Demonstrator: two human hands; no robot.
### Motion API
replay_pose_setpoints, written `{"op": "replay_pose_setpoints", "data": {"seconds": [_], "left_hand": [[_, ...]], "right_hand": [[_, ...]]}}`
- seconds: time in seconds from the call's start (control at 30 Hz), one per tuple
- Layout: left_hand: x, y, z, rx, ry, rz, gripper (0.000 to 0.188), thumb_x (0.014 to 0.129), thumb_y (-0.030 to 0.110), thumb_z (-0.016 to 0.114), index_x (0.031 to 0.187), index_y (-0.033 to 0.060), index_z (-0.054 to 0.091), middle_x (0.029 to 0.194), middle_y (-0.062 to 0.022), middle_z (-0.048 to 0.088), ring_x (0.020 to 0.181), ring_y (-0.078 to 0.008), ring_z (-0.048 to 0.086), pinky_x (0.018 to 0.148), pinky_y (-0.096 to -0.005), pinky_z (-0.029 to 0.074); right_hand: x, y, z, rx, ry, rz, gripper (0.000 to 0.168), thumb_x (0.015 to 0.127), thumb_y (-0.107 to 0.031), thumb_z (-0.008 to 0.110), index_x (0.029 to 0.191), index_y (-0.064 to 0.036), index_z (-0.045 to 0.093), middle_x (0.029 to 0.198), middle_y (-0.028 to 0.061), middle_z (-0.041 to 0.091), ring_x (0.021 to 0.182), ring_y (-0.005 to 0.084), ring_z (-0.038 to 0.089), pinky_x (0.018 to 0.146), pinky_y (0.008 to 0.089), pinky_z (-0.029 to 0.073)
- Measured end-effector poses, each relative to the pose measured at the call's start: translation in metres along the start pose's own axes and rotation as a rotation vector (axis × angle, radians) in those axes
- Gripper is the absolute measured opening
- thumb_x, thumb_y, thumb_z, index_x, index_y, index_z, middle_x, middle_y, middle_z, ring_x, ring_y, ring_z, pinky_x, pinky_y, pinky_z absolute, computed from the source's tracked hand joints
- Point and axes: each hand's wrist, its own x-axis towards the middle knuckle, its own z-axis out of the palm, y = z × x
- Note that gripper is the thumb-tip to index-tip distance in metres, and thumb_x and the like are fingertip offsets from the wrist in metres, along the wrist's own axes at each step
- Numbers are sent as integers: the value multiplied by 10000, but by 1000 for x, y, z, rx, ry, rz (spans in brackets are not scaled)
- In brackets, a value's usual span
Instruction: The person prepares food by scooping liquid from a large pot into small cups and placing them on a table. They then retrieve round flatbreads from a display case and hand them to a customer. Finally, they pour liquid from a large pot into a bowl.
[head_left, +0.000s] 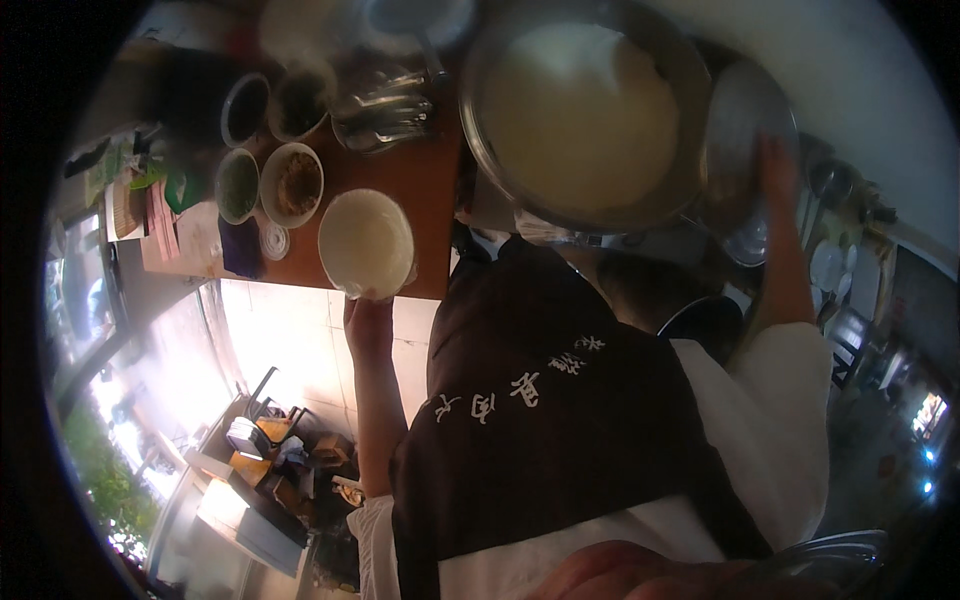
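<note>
My left hand (369, 307) holds a white bowl (366, 244) by its near edge, over the front edge of a brown table; the bowl's inside looks pale, perhaps lined with thin plastic. To the right stands a wide metal pot (585, 120) of pale, cloudy liquid, with steam over its far side. At the pot's right side, my right hand (776, 161) is on a large round metal lid (739, 127), both blurred. The lid is tilted beside the pot's rim, and my fingers lie against its right part.
On the brown table (375, 176) are a bowl of green bits (238, 186), a bowl of brown food (292, 185), two darker bowls behind, and a container of metal utensils (386, 112). A dark pan (701, 326) lies by my right forearm. Ladles (829, 180) stand farther right.
</note>
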Motion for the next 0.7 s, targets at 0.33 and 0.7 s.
{"op": "replay_pose_setpoints", "data": {"seconds": [0.33,0.7], "left_hand": [[-7,-6,27,23,-2,-4,403,879,50,498,1258,-39,396,1141,-141,511,1014,-215,534,865,-306,463],[-28,15,41,-59,48,22,403,862,43,528,1244,-21,416,1128,-126,523,994,-203,543,855,-311,468]], "right_hand": [[30,-451,-20,986,182,-425,680,688,-449,712,1177,-33,487,1034,169,534,966,347,506,840,440,426],[115,-439,-61,1766,-478,316,104,824,-128,618,845,-29,597,767,80,606,635,175,566,545,287,437]]}}
